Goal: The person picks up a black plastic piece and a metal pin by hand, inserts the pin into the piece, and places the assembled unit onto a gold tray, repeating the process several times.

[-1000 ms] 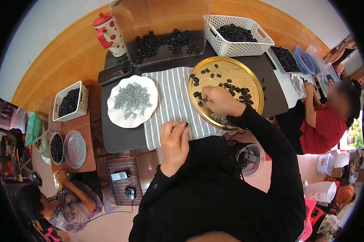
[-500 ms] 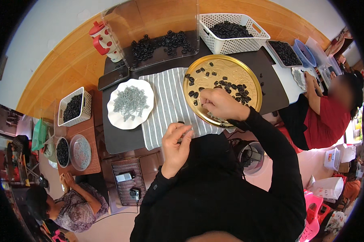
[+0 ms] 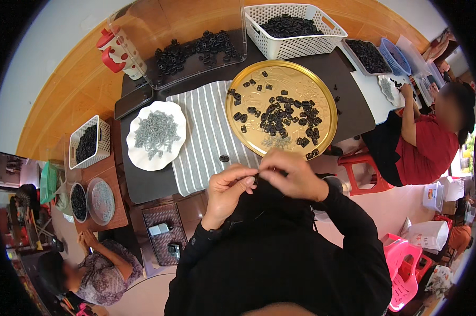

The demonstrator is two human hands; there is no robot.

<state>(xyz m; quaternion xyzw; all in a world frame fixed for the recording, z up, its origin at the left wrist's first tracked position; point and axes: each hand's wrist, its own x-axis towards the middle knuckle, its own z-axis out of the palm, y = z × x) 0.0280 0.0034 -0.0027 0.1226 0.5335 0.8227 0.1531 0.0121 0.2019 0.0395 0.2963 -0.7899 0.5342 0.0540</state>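
My left hand (image 3: 228, 190) and my right hand (image 3: 295, 175) meet fingertip to fingertip in front of the table edge. Both are pinched closed; whatever lies between the fingers is too small and dark to make out. Just beyond them, a round gold tray (image 3: 301, 84) holds many small black oval and blocky pieces (image 3: 285, 113) and a few thin grey pieces (image 3: 275, 141). One black oval piece (image 3: 224, 158) lies on the striped grey cloth (image 3: 201, 131), near my left hand. Left of the cloth, a white scalloped plate (image 3: 134, 154) carries a heap of small grey pieces (image 3: 156, 132).
Behind stand a clear bin (image 3: 196, 79) and white basket (image 3: 277, 50), both with black pieces. A phone (image 3: 134, 101) and red-lidded cup (image 3: 119, 55) are at the far left. People sit at both sides; a pink chair (image 3: 404, 274) is at lower right.
My right hand has come back from over the tray to my left hand's fingertips. My left hand has moved slightly nearer to me, and the black piece now shows on the cloth.
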